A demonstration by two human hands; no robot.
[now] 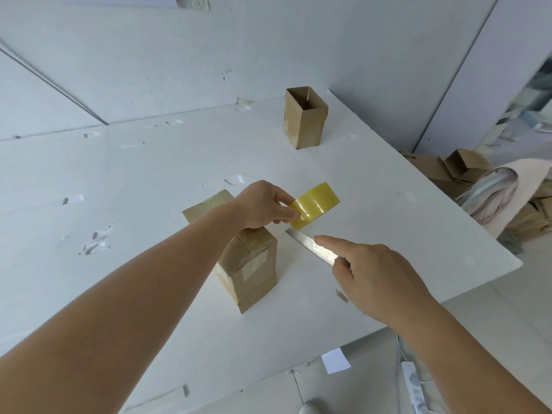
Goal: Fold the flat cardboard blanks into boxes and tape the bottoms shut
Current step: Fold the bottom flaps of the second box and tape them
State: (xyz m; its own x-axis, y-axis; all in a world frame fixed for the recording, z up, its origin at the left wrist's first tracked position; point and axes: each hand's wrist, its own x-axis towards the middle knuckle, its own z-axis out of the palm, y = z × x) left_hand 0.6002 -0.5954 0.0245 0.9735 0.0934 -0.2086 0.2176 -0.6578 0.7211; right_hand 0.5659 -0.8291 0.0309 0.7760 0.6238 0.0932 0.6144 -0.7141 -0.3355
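1. Near the table's middle stands a closed box, brown cardboard with clear tape strips crossing its top and running down the near side; its top face is partly hidden behind the left wrist.
2. Right above that box, the left hand pinches the tape roll, thumb and curled fingers gripping the roll's near rim. The roll is yellowish and glossy, held off the table and tilted.
3. Just below the roll comes the blade, a flat steel strip pointing up and left, its tip close under the roll. Whether it touches the tape, hard to call from here.
4. The right hand holds the blade: forefinger stretched straight along its back, thumb pressed at its lower end, the other fingers curled under and out of sight. The handle is hidden inside the palm.
5. Both forearms reach in from the bottom edge, bare, the left one crossing in front of the closed box.
6. Further back, well apart, an open box stands upright near the table's far right corner, top flaps gone inward or cut, tape on its lower left side.
7. Scraps of tape dot the white tabletop.
8. Off the table's right edge, a cardboard pile lies on the floor, cut off by a pale draped shape I cannot make out.
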